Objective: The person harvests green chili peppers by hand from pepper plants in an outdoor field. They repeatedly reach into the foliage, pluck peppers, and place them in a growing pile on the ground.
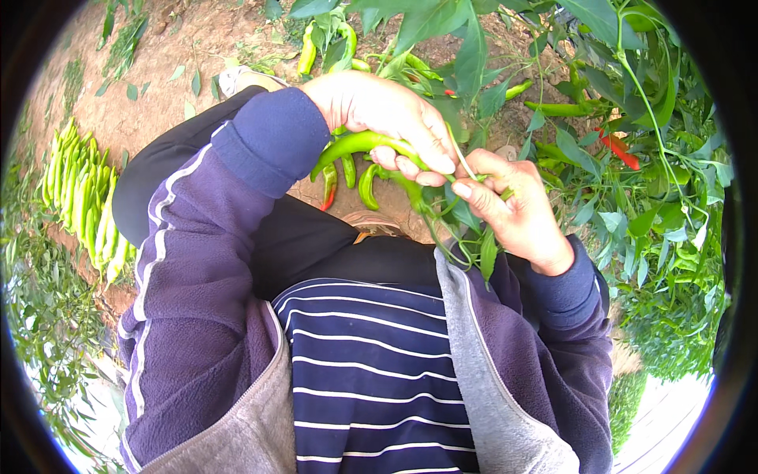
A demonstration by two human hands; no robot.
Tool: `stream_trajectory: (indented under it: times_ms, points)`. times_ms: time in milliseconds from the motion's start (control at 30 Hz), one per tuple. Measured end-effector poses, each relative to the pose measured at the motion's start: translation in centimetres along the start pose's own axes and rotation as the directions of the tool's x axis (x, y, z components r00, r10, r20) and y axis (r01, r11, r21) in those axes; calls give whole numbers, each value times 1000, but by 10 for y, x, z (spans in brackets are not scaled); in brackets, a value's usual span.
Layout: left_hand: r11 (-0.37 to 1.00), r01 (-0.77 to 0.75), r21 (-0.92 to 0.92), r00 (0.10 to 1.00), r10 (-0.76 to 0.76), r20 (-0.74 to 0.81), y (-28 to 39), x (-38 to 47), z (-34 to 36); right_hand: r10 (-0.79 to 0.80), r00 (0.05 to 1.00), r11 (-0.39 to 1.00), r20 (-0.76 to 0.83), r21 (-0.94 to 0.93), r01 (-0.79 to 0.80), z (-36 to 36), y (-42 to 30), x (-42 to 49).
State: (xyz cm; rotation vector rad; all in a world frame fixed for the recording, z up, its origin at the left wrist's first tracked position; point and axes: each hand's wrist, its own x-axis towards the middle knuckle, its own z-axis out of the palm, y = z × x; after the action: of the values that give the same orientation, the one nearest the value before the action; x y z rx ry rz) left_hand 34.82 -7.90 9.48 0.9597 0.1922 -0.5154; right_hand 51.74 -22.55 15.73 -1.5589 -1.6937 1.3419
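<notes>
My left hand point(391, 118) is closed around a long green chili pepper point(364, 142), whose curved end sticks out toward the left sleeve. My right hand point(512, 201) meets it at the fingertips, pinching a thin green pepper stem point(465, 161) with leaves. Below the hands hang more stems and a green leaf point(488, 255), reaching down to my lap. On the soil under my left hand lie a curved green pepper point(368, 188) and a partly red pepper point(329, 185). Fingers hide where the held pepper joins its stem.
A heap of green peppers point(86, 192) lies on the ground to the left. Leafy pepper plants point(639, 195) crowd the right side, with a red pepper point(619, 148) among them. Leaves point(426, 23) overhang at the top. My bent knee point(177, 148) is at the left.
</notes>
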Motion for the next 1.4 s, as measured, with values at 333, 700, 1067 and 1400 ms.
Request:
stream_trajectory:
  times_ms: [333,700,1067,1400]
  points:
    - [983,-183,27,538,123,-834,-61,-80,-128,262,738,776,-622,590,222,-55,49,-84]
    - [129,-253,959,500,866,16,-14,75,9,187,855,287,-483,860,422,-52,99,-54]
    - [324,295,899,161,911,-381,-26,79,64,303,734,383,-608,783,490,-31,78,-36]
    - [563,788,251,110,272,-956,-52,34,-1,208,475,814,-855,421,402,-17,33,-40]
